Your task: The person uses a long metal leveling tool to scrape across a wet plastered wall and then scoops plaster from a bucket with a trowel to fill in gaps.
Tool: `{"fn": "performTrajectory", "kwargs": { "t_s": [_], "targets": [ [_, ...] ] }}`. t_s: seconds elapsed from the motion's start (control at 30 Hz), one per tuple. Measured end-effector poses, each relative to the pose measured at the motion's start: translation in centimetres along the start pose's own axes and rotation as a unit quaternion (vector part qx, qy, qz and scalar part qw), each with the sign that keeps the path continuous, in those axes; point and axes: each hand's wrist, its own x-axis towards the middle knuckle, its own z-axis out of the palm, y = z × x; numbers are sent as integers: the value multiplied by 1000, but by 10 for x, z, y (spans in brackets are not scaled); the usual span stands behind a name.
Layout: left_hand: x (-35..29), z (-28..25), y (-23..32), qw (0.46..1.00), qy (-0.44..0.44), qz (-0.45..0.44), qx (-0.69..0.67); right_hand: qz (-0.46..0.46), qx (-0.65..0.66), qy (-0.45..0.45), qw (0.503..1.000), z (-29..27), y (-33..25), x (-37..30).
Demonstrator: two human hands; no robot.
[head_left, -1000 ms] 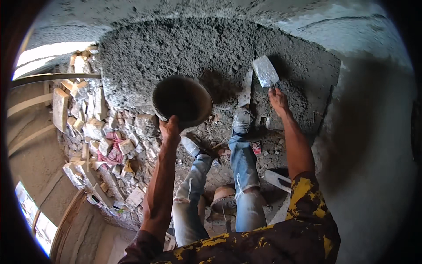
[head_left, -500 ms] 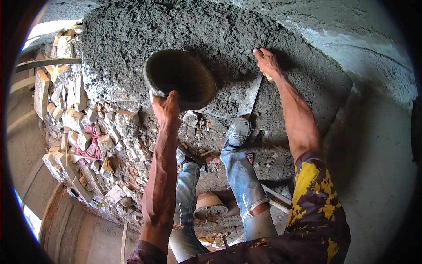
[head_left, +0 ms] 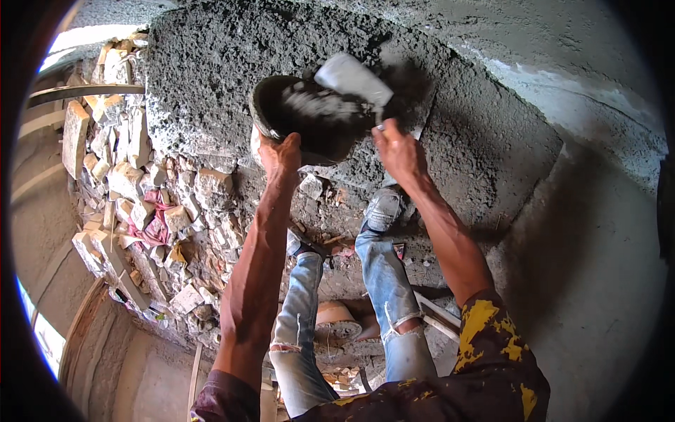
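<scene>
left hand [head_left: 280,155] clamped on bowl [head_left: 309,137] rim | right hand [head_left: 399,151] gripping trowel [head_left: 354,79] at bowl mouth | bowl over mortar bed [head_left: 204,84] | judged: blurred mortar load [head_left: 320,104] going in, fill level unclear; rough mortar left on bed

Bare left forearm [head_left: 252,278] and right forearm [head_left: 451,235] (slanting inward) reach forward; the left grip [head_left: 280,156] curls, thumb [head_left: 291,143] rightmost, and the right grip [head_left: 399,150] clenches closed.
</scene>
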Motion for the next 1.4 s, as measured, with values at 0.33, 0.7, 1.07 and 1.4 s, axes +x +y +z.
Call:
{"fn": "performTrajectory", "kwargs": {
  "t_s": [0.33,0.7,1.07,1.4],
  "targets": [
    [21,-93,-30,985,60,-125,-101,270,180,77,943,62,119,-48],
    [60,-18,-18,991,123,34,-46,160,195,27,967,121,57,103],
    [14,0,31,976,139,2,168,42,-10,-166,985,47,-66,60],
    [64,-37,-15,995,71,-64,36,23,-211,-7,977,8,48,195]
  ]
}}
